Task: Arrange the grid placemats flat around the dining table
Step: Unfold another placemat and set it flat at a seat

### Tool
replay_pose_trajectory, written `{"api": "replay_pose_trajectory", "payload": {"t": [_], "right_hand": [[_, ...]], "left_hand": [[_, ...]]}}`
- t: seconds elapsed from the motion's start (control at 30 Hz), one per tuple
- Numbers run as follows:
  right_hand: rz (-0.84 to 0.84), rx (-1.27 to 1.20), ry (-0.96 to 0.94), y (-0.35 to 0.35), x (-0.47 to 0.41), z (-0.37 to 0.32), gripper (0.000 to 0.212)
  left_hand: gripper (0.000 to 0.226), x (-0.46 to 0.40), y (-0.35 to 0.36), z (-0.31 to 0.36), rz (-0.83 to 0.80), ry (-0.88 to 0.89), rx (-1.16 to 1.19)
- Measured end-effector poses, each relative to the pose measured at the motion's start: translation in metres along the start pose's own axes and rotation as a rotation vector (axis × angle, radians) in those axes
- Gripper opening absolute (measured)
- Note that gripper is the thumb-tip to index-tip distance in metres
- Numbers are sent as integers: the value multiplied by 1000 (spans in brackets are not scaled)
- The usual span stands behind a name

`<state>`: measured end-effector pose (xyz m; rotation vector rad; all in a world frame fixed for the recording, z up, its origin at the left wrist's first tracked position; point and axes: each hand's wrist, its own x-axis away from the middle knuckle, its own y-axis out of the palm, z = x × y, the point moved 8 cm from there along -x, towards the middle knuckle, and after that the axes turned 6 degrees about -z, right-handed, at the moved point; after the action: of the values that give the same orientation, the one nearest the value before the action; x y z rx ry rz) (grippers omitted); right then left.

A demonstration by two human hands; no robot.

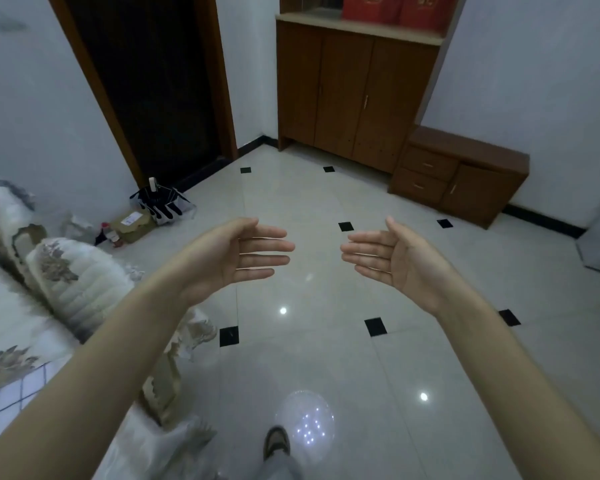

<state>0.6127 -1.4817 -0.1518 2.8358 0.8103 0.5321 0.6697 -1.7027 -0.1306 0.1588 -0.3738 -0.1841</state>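
Observation:
My left hand (246, 252) and my right hand (392, 254) are stretched out in front of me above the tiled floor, palms facing each other, fingers straight, holding nothing. A white cloth with a dark grid, a grid placemat (13, 400), shows at the lower left edge, partly hidden by my left forearm. No dining table is in view.
A sofa with a pale flowered cover (66, 282) fills the left side. A folded umbrella (161, 202), a cardboard box (132, 223) and bottles lie by the dark doorway. Brown cabinets (357, 95) and a low drawer unit (461, 174) line the far wall. My shoe (276, 441) is below.

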Motion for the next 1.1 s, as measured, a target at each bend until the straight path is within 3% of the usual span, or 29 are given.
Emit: {"api": "replay_pose_trajectory", "payload": {"t": [0.23,0.43,1.1], "right_hand": [[4,53,-38,2,-118,-50,54],[33,22,3,5,-208,-47,49],[-315,199,76,2,-511,-156,49]], "left_hand": [[42,-70,-79,49,85,35,24],[39,-118,-133,55,139,-19,82],[37,-285,-274,142,531,33,209]]}}
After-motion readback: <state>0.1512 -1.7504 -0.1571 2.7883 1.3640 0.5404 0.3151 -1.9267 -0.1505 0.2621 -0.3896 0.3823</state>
